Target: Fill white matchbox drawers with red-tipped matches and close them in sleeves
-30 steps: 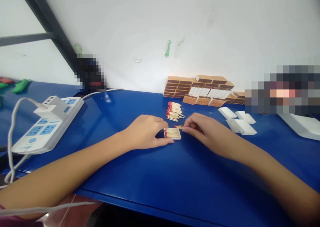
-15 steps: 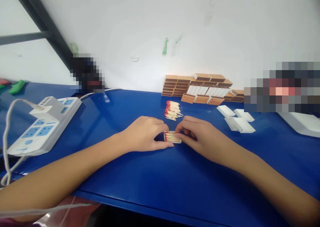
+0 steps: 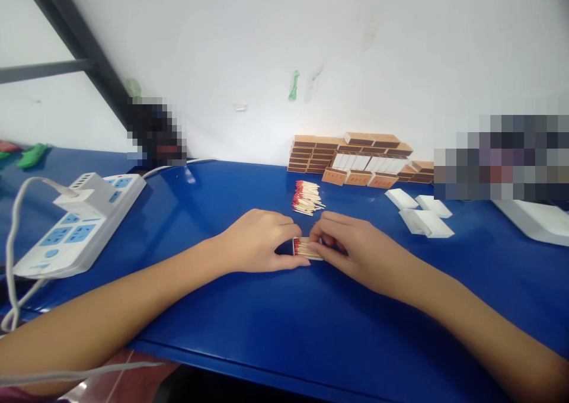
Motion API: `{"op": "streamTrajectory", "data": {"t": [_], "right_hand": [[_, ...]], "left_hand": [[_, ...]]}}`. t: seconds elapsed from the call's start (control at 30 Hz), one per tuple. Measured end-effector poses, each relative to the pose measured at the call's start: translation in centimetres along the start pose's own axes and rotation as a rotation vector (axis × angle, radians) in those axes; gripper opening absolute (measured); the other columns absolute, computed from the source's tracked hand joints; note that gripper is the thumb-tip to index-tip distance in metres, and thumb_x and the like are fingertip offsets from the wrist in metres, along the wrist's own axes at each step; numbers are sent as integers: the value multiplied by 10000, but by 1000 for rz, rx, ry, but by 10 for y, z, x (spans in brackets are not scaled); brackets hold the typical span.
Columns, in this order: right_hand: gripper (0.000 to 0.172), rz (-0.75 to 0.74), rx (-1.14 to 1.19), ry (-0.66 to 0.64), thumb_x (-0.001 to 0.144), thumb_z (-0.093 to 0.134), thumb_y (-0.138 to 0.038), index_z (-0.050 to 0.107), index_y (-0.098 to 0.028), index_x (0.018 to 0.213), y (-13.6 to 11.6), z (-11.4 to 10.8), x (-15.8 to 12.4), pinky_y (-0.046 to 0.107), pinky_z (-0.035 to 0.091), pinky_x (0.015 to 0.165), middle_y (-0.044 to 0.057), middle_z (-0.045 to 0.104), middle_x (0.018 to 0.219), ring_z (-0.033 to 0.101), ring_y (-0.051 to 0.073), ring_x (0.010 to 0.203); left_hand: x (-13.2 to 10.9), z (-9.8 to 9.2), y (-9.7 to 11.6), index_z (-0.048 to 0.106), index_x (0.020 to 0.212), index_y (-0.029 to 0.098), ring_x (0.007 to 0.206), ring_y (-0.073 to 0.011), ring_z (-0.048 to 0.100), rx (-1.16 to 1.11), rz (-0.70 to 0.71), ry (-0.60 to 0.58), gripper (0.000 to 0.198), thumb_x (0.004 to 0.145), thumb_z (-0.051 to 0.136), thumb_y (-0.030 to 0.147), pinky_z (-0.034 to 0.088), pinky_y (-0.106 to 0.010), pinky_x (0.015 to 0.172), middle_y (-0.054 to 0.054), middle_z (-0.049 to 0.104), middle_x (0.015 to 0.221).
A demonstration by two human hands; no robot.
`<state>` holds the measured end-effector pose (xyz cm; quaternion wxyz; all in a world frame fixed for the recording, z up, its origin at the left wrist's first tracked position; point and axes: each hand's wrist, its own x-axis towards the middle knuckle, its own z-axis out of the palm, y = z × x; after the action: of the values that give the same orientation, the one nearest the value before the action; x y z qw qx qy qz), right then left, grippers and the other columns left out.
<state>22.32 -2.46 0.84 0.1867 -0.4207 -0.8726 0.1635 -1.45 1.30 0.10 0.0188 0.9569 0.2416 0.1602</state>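
A small white matchbox tray (image 3: 320, 258) lies on the blue table, holding matches (image 3: 303, 248) with red heads at its left end. My left hand (image 3: 262, 243) steadies it, thumb along the near side and fingers at the far side. Over the right end, my right hand (image 3: 340, 240) has thumb and fingertips closed together on the matches; these fingers cover part of the tray. Just beyond my hands is a loose pile of matches (image 3: 306, 197), red heads mostly to the left.
Stacked brown matchboxes (image 3: 313, 154) stand against the white wall, with white trays among them. Several white trays (image 3: 427, 220) lie to the right. On the left is a white power strip (image 3: 80, 231) with a cable. Blurred patches cover both far sides.
My right hand has shifted slightly left and down over the tray, covering more of its right end. My left hand stays around the tray.
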Motion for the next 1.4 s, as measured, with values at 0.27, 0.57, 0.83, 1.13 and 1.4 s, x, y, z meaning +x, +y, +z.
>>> {"op": "streamTrajectory", "data": {"t": [0.27, 0.57, 0.83, 1.13, 1.4], "right_hand": [[158, 39, -92, 165, 1018, 582, -300, 645, -229, 892, 16, -21, -2, 296, 392, 606, -1, 623, 753, 554, 155, 651], [182, 167, -193, 89, 990, 613, -369, 663, -231, 881, 42, -17, 1, 302, 381, 593, 14, 644, 769, 555, 167, 645], [269, 314, -415, 258, 942, 601, -475, 705, -239, 866, 80, -78, -15, 335, 400, 644, 51, 703, 752, 595, 220, 666], [264, 867, -725, 333, 881, 605, -484, 707, -250, 945, 155, -112, -43, 354, 376, 601, 56, 772, 901, 636, 279, 773], [665, 983, -644, 395, 933, 512, -626, 724, -66, 1221, 181, -100, -20, 446, 508, 798, 229, 778, 998, 685, 410, 1051]], "left_hand": [[1, -2, 0, 753, 980, 169, 687, -148, 653, -61, -31, 82, 410, 958, 670, 569, 424, -298, 627, 4, 697, 768], [2, -6, -1, 748, 940, 171, 664, -151, 629, -78, -108, -35, 408, 958, 657, 569, 378, -294, 604, -5, 707, 780], [2, -6, 0, 749, 1028, 185, 698, -154, 643, -146, -149, -87, 372, 946, 677, 540, 381, -283, 611, -14, 729, 841], [2, -1, 4, 729, 896, 177, 615, -122, 576, -187, -124, -13, 382, 924, 690, 556, 359, -278, 571, 12, 666, 730], [2, -2, 5, 764, 1044, 191, 630, -130, 598, -235, -143, -46, 384, 931, 693, 552, 372, -270, 579, 8, 681, 751]]}}
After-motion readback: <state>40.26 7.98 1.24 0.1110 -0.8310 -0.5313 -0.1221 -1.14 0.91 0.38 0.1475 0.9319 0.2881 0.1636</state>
